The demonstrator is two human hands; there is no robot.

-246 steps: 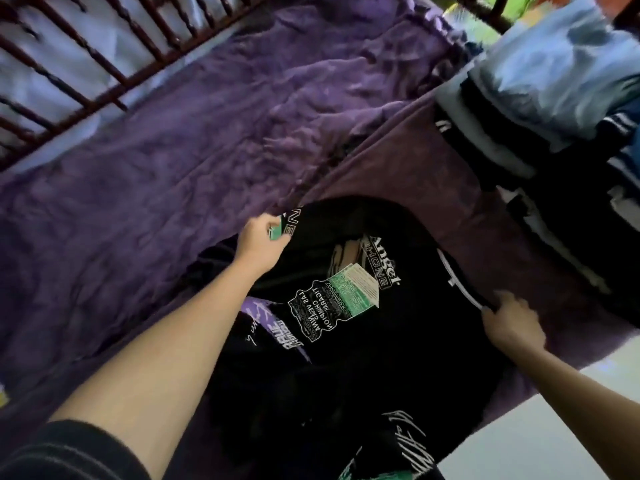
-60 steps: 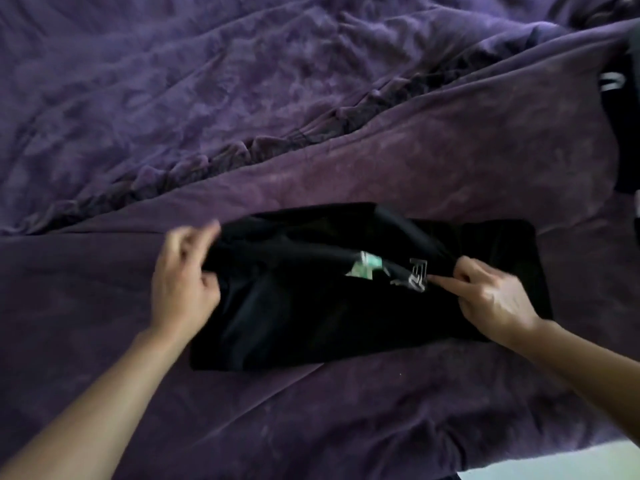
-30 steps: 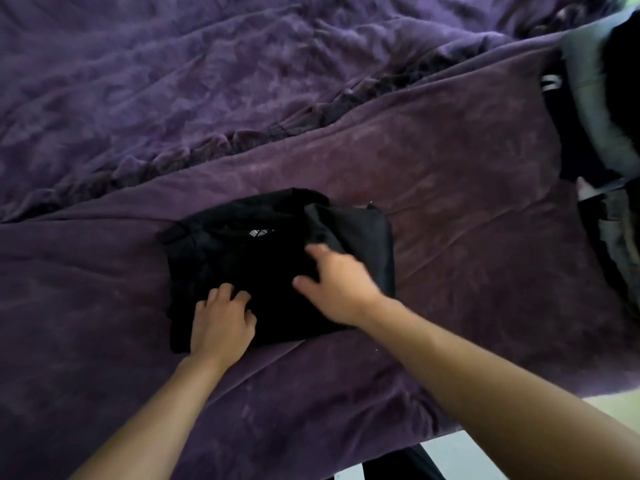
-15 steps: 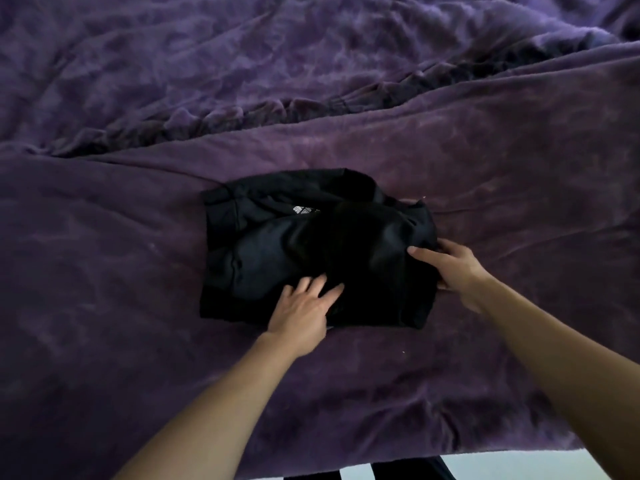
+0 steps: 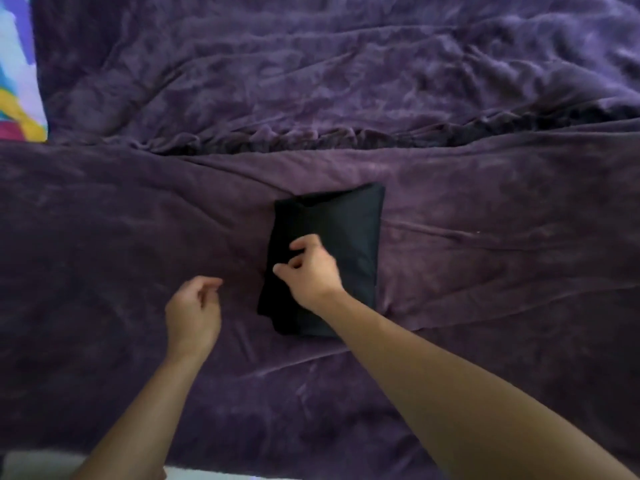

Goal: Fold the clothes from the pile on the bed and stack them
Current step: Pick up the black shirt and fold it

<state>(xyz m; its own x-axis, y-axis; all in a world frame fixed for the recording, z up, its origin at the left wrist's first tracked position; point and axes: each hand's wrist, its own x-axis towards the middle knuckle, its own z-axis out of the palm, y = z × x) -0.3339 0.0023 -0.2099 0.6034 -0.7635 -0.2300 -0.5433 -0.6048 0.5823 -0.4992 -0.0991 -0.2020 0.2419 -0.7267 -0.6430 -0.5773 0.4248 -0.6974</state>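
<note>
A black shirt [image 5: 346, 230], folded into a narrow upright rectangle, lies on the purple bedcover [image 5: 485, 271] near the middle of the view. My right hand [image 5: 311, 271] sits on its left half, fingers and thumb curled and pinching the cloth at the left edge. My left hand [image 5: 194, 313] hovers over the bedcover a short way left of the shirt, its fingers loosely curled and holding nothing. The pile of clothes is out of view.
A rumpled purple blanket [image 5: 311, 81] covers the far half of the bed, with a dark fold line across the middle. A brightly coloured cloth [image 5: 17, 81] shows at the upper left edge. Pale floor [image 5: 34, 465] lies below the bed's near edge.
The shirt's right half has been folded over to the left, making it half as wide. My right hand crossed to its left edge. My left hand lifted off and moved left.
</note>
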